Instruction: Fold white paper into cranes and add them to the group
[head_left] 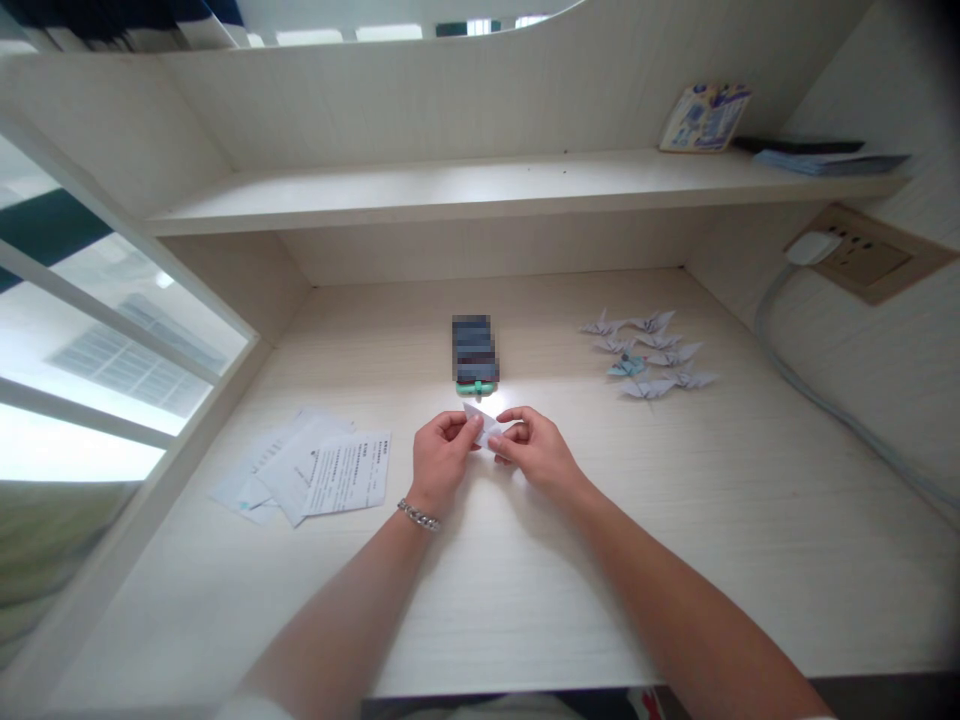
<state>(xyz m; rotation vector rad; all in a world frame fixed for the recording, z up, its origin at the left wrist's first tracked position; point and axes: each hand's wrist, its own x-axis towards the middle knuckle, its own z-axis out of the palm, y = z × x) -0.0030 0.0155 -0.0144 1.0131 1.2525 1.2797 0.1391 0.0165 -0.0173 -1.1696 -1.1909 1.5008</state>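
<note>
Between my hands, just above the desk, is a small piece of folded white paper (486,425) with a pointed corner sticking up. My left hand (444,448), with a chain bracelet at the wrist, pinches its left side. The fingers of my right hand (534,445) are closed on its right side. Part of the paper is hidden behind my fingertips. Right beyond it lies a phone (475,350) with a green lower edge, its screen blurred out. To the right sit several folded paper cranes (652,385), mostly white, one of them a blue crane (627,366).
Loose printed sheets (349,475) overlap on the left of the desk (510,600). A shelf (420,195) spans the back, holding a small packet (705,118) and flat booklets (825,160). A cable (799,375) hangs from the wall socket (870,250) at right.
</note>
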